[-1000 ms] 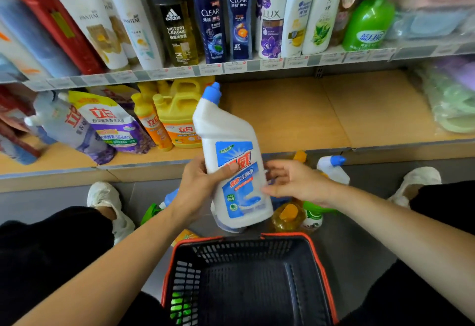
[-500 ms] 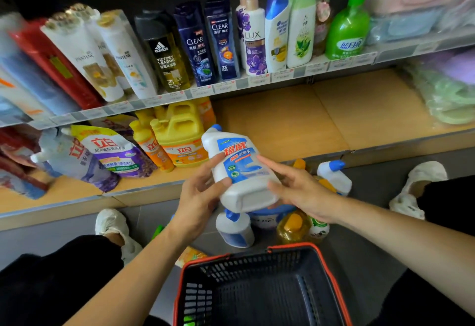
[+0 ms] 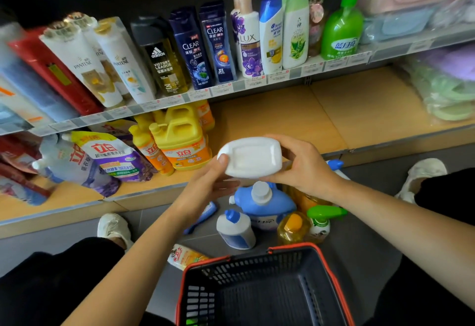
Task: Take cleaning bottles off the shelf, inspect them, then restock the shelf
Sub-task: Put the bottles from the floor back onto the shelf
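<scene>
A white toilet-cleaner bottle (image 3: pixel 250 157) is tipped so its flat bottom faces me; its cap and label are hidden. My left hand (image 3: pixel 208 184) holds its left side with the thumb on the base. My right hand (image 3: pixel 299 163) grips its right end, fingers curled over the top. Below them, on the grey floor, stand a blue jug with a white cap (image 3: pixel 262 202), a small white bottle with a blue cap (image 3: pixel 235 229), a yellow bottle (image 3: pixel 293 226) and a green-topped spray bottle (image 3: pixel 321 219). The wooden lower shelf (image 3: pixel 282 120) lies bare behind the hands.
A black basket with a red rim (image 3: pixel 262 295) sits near me on the floor. Yellow detergent jugs (image 3: pixel 180 140) and refill pouches (image 3: pixel 108 158) occupy the lower shelf's left part. Shampoo bottles (image 3: pixel 216 42) line the upper shelf. My shoes (image 3: pixel 113 228) flank the floor bottles.
The white bottle was upright with its label toward me, then tipped back until its bottom faces me. Both hands stayed on it and rose slightly.
</scene>
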### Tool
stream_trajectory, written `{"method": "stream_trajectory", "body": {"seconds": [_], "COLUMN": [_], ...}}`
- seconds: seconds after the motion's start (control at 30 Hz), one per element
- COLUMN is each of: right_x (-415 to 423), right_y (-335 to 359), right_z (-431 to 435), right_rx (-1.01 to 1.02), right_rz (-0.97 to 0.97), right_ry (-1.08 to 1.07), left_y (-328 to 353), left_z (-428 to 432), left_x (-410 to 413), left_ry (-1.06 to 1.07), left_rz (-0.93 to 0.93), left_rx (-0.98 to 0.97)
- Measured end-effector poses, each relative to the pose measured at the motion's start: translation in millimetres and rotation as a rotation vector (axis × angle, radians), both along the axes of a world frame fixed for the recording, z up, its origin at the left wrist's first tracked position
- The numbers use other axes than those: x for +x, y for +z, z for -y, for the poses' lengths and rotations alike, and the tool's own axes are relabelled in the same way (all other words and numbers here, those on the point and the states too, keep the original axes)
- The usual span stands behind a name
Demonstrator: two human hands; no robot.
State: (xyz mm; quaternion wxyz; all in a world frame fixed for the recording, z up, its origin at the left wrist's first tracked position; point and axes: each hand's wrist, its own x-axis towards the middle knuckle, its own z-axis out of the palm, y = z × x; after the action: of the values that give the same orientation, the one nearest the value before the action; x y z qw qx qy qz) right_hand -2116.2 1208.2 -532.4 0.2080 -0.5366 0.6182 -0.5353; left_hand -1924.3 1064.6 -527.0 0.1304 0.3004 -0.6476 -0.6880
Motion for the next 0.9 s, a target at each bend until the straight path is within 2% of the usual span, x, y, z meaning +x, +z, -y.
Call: {"method": "stream_trajectory", "body": {"seconds": [0.07,0.13,0.27,0.47,0.53,0.9], "right_x": [-1.6,-1.1,1.6,-0.3,-2.1,-8.5], "right_y": [-1.0,-2.8,-3.7,2.0,2.8,9.4], "right_z": [0.8,1.1,3.6,6.1,5.6,0.9], "right_rx": [0.023,0.049,0.044,-0.003,0.006,0.013], "right_rz": [-0.002,-0.035,-0.043,-0.032,-0.043,0.052], "right_ry": [-0.018,-0.036,-0.071,-0.058,-0.060,-0.016], "left_y": [4.0,7.8,0.0,-0.6,-2.4,-13.6], "left_z": [9.9,11.1,-6.4,-7.9,-3.3,9.8], "left_x": [0.7,0.6,-5.9,-16.8,-16.9,-16.2], "left_ry": [0.003,0.016,-0.174,-0.282,-0.258,-0.060], "left_rz": [0.021,-0.048,-0.089,-0.176,-0.237,-0.433], "left_rx": [-0.249,-0.430,-0.942,-1.375,-1.436,-1.419]}}
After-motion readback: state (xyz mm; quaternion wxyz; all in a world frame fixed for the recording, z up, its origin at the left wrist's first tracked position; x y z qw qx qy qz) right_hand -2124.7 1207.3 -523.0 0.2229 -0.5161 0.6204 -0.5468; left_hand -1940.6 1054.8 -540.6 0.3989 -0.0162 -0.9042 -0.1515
